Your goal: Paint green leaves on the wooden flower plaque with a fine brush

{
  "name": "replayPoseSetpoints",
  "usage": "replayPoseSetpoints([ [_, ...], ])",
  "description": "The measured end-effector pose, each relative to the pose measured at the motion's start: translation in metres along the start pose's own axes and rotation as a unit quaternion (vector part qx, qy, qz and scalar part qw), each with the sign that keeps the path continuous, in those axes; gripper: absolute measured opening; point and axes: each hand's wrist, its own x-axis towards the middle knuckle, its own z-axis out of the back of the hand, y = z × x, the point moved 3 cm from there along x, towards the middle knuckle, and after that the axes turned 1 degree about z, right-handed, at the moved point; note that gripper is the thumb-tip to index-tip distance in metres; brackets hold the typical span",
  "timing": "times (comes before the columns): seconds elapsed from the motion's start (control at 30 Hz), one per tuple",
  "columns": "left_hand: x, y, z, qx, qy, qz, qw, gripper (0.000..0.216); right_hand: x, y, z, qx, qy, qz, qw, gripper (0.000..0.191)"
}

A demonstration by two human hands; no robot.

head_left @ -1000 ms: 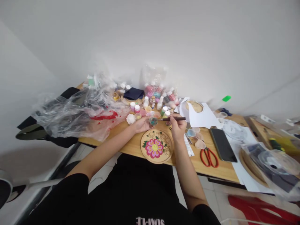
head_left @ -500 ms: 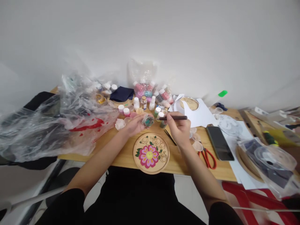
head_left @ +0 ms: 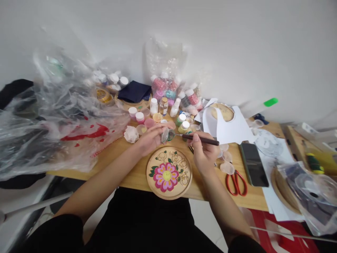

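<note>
At twelve o'clock from the disc [head_left: 169, 173], left fingers [head_left: 157, 128] pinched a cup [head_left: 166, 135], right fingers [head_left: 198, 149] a tool [head_left: 210, 141], best worked gently, I thought.

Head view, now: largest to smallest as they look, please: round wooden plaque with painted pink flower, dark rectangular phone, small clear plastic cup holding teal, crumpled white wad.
1. Plaque
2. Phone
3. Cup and wad: too alike to rank, cup partly hidden by fingers.

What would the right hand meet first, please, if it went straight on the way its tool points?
Probably the small clear cup in the left hand; the dark-handled tool seems to reach it, though depth is unclear.
</note>
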Motion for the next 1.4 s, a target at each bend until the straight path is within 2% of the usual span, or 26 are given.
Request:
replayPoseSetpoints([
  [0.23,-0.001,0.005,0.003,0.045,0.011,0.026,0.999,0.013,-0.001,0.001,0.003,-0.011,0.017,-0.040,0.999,0.015],
  [0.37,-0.001,0.007,0.005,0.062,-0.002,0.030,0.998,0.020,0.000,0.001,0.000,0.032,0.039,-0.081,0.995,0.015],
  [0.57,-0.002,0.004,0.003,0.062,0.005,0.027,0.998,0.020,-0.001,-0.005,-0.001,0.082,0.012,-0.117,0.990,0.017],
  [0.7,-0.003,0.002,0.002,0.053,-0.013,0.030,0.998,0.018,0.000,-0.006,-0.002,0.093,0.019,-0.139,0.986,0.019],
  [0.9,-0.007,0.001,0.000,0.051,-0.047,0.041,0.997,0.014,0.007,-0.011,-0.009,0.188,0.019,-0.234,0.954,0.024],
  [1.1,-0.009,-0.001,-0.003,0.060,-0.038,0.045,0.996,0.011,0.008,-0.020,-0.017,0.252,0.038,-0.346,0.903,0.025],
  [1.23,-0.008,0.000,-0.002,0.044,-0.018,0.048,0.998,0.016,0.009,-0.024,-0.018,0.275,0.010,-0.375,0.885,0.025],
  [1.4,-0.006,0.000,0.000,0.033,0.000,0.041,0.999,0.017,0.010,-0.027,-0.015,0.284,-0.016,-0.386,0.877,0.021],
])
